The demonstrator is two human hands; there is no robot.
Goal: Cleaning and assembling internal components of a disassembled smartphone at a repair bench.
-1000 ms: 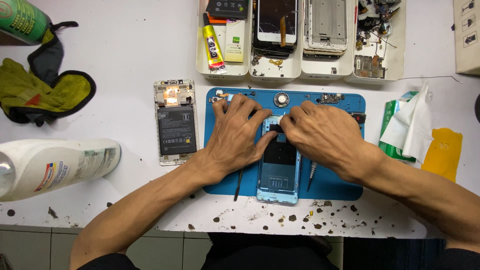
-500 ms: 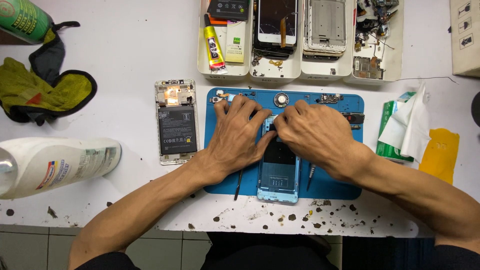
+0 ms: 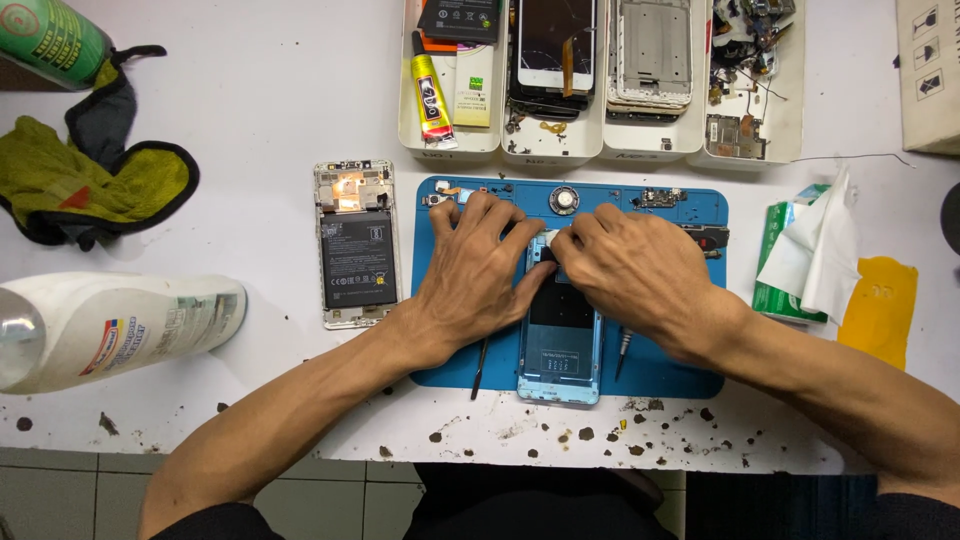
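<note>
I press my left hand point(image 3: 475, 275) and right hand point(image 3: 630, 270) fingers, narrow, on the opened phone point(image 3: 560, 335) mid-frame, seating a part; next needs steady pressure

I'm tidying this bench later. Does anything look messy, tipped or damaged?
Yes. A white bottle lies on its side at the left, dark chips or stains pepper the table's front edge, and a phone in the tray looks cracked.

We cannot see the far end of the opened light-blue phone frame point(image 3: 560, 345); our left hand point(image 3: 478, 270) and right hand point(image 3: 635, 270) cover it, fingertips hidden too. The green can point(image 3: 50, 35) at far left and the white plastic bottle point(image 3: 110, 325) at near left are cut off by the picture's edge.
</note>
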